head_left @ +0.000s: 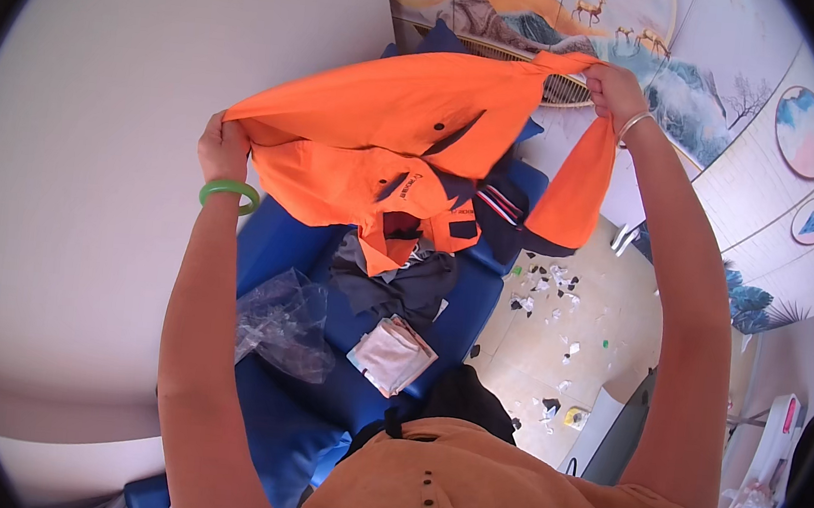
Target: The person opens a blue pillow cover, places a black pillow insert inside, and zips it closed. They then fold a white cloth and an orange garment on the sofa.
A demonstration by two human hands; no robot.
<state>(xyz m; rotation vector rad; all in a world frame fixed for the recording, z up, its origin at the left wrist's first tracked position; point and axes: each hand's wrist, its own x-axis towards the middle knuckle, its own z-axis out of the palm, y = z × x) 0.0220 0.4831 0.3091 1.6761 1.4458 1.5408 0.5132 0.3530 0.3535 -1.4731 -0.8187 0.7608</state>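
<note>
An orange work jacket with dark trim and dark buttons is stretched between my two raised hands, above a blue sofa. At the left, my left hand, with a green bangle on the wrist, is closed on one edge of it. My right hand grips it higher up at the right, and a sleeve with a dark cuff hangs down below that fist. The lower part of the jacket droops in folds over a dark grey garment lying on the sofa.
On the blue sofa lie a clear plastic bag and a folded pale pink cloth. Scraps of paper litter the tiled floor at the right. A plain wall stands close on the left; a painted mural covers the far wall.
</note>
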